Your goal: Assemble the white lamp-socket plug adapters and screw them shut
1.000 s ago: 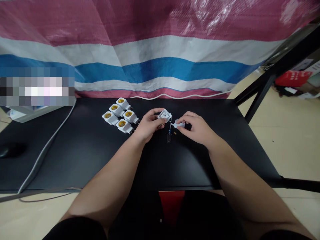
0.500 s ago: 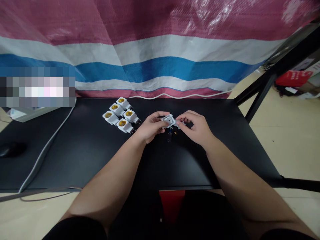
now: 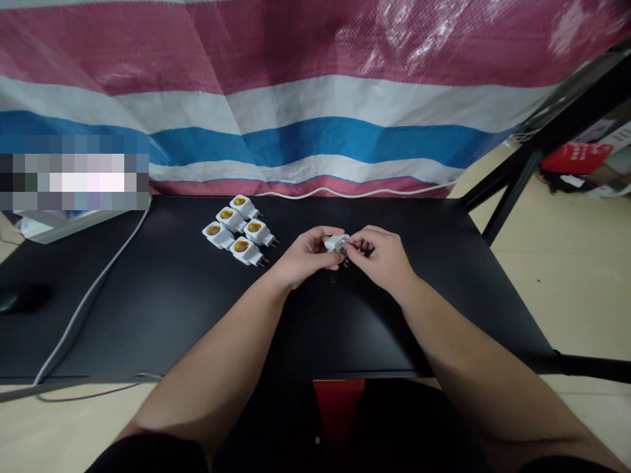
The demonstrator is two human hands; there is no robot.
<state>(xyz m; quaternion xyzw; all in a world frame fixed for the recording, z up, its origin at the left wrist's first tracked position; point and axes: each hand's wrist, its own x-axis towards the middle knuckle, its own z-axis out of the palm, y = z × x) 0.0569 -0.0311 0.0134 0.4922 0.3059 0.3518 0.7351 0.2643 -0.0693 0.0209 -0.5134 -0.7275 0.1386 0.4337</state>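
Observation:
My left hand [image 3: 309, 256] is closed around a white plug-in lamp socket housing [image 3: 335, 243], thumb in front and fingers behind. At the housing's right end, the fingertips of my right hand [image 3: 377, 253] are pinched together; whatever small part they hold is mostly hidden. Just below the hands lies a dark, see-through handle [image 3: 334, 276], its upper end covered. Beside it is a small brass-coloured piece [image 3: 346, 264]. Left of my hands, several white plug-in lamp sockets [image 3: 241, 251] with gold-coloured screw shells sit grouped, prongs pointing right.
The black table [image 3: 207, 322] carries a white cable [image 3: 79, 309] and a black mouse [image 3: 20, 297] on the left. A striped plastic sheet [image 3: 305, 141] hangs behind the back edge. A black metal frame [image 3: 513, 190] stands at the right.
The housing has been turned in my left hand, so its open recess no longer faces up. My right fingertips have come in against its right end.

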